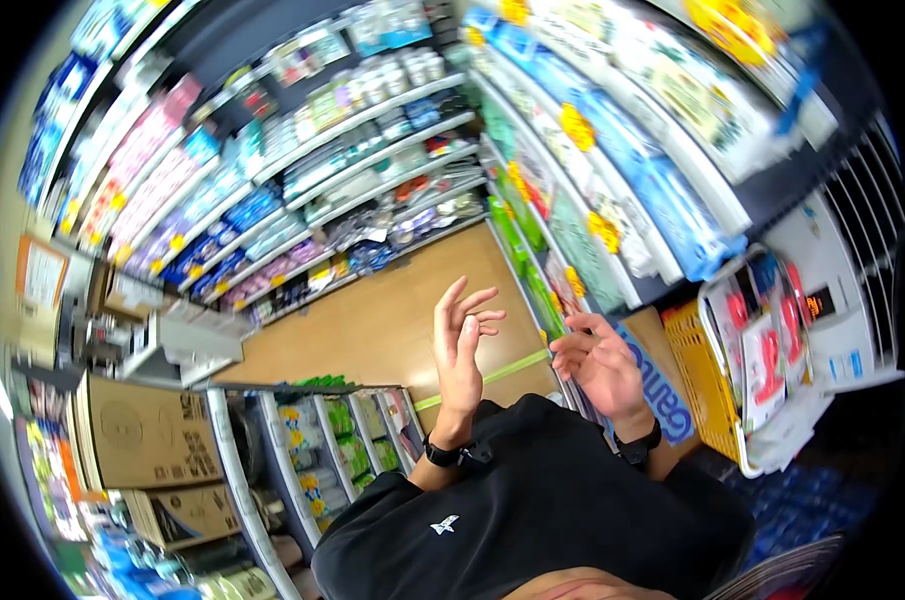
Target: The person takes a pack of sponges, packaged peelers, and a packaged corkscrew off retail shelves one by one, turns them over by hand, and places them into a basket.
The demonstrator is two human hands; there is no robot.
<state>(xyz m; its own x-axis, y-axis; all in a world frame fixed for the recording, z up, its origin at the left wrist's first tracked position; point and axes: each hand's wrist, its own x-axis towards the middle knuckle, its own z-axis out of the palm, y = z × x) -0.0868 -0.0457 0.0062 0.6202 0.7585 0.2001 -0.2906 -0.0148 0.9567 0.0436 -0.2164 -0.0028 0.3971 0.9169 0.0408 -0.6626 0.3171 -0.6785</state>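
Note:
My left hand (pixel 460 350) is raised in front of my chest with its fingers spread and slightly bent, and nothing is in it. Close by on the right, my right hand (pixel 604 372) is also lifted, palm partly showing, fingers loosely curled and apart, holding nothing. The two hands do not touch each other or any goods. Each wrist wears a black band, and my black shirt (pixel 532 490) fills the bottom. Nearest to my right hand is the shelf rack (pixel 662 240) of packaged goods with yellow tags.
Stocked shelves (pixel 372 130) line the far wall. On the right stands a yellow basket (pixel 700 370) of red-and-white packages, beside a white wire rack (pixel 867 230). Cardboard boxes (pixel 147 430) and a low shelf (pixel 317 430) are at left. The floor (pixel 392 300) is tan.

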